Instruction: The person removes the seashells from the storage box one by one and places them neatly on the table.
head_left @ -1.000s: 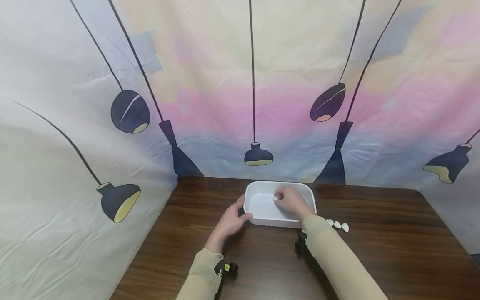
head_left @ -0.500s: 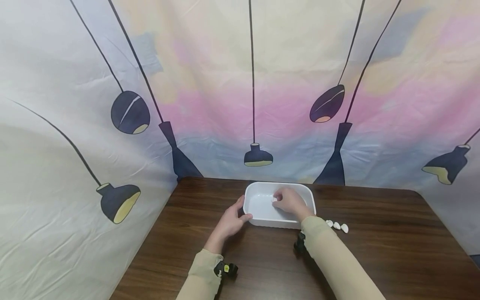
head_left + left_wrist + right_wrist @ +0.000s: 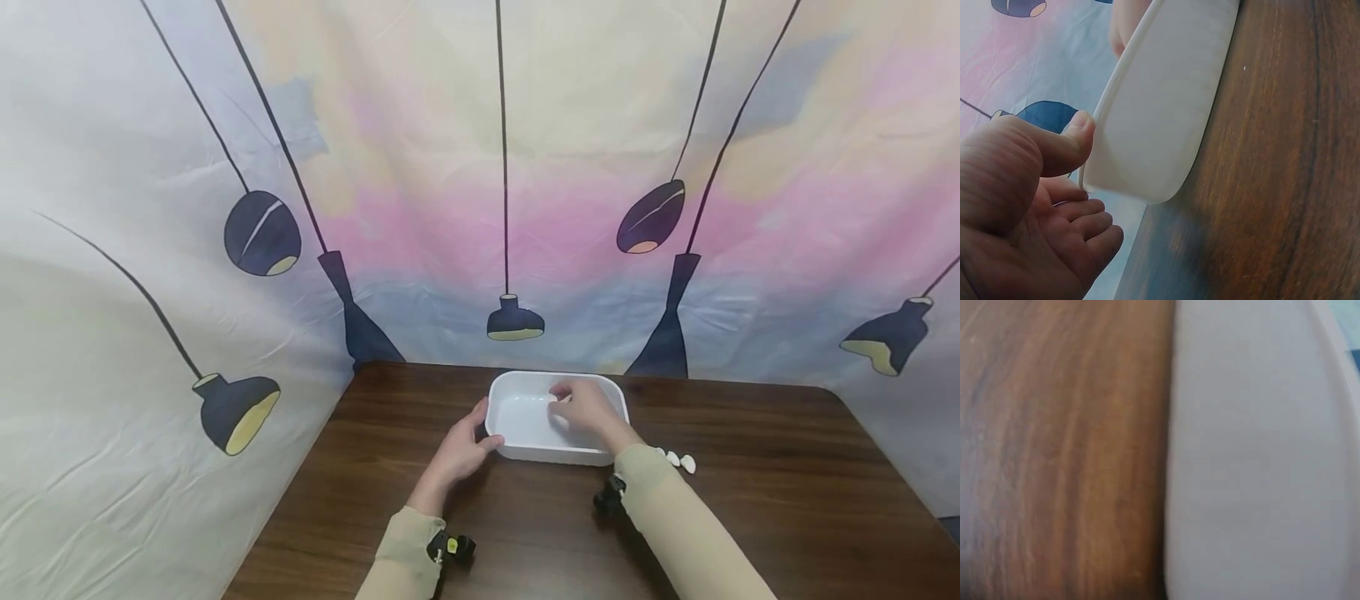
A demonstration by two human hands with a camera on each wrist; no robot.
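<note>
A white rectangular plastic tray (image 3: 551, 457) stands near the back edge of the table. My left hand (image 3: 461, 450) holds its left end, thumb at the front corner of the rim and index finger around the side; the left wrist view shows the other fingers loosely curled below the rim. Inside the tray, my right hand (image 3: 587, 408) pinches a small white pebble-like piece (image 3: 552, 398) between thumb and fingertips. The right wrist view catches only the tray's outer wall (image 3: 1260, 456) and table, not the hand.
To the right of the tray, several similar small white pieces (image 3: 687, 464) lie in a short row, partly hidden by the right sleeve (image 3: 660, 483). A cloth backdrop (image 3: 420, 208) printed with lamps hangs behind the brown wooden table (image 3: 375, 433).
My right forearm has shifted slightly right and now covers part of the row of white pieces. The whole view has dipped a little. My left hand stays at the tray.
</note>
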